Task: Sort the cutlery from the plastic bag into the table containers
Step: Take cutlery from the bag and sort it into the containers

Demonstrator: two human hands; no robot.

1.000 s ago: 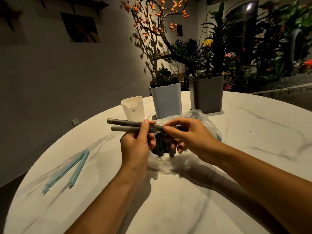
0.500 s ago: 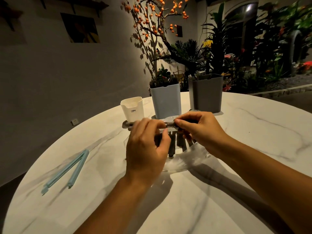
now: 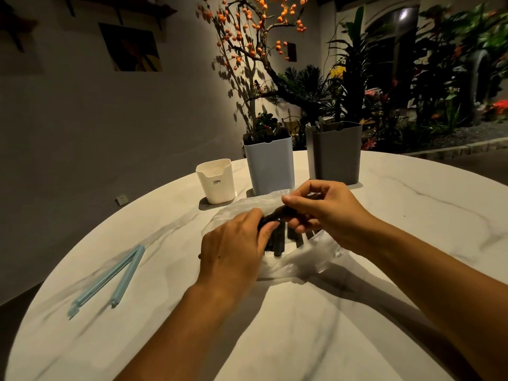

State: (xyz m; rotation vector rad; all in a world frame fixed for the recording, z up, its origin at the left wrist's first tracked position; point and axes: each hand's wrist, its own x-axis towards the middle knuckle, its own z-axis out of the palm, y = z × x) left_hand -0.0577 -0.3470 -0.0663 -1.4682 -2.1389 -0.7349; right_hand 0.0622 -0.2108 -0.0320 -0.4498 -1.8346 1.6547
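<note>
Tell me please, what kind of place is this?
Probably a restaurant or café dining area beside an indoor garden. A round marble table carries cutlery containers, a decorative tree with orange fruits stands behind, and dense tropical plants fill the right side.

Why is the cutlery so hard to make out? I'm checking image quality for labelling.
Head view: dim, warm light from the far side, so the dark cutlery handles merge into shadow between the left hand and right hand; the plastic bag shows glare; wide-angle distortion bends the table edge.
</note>
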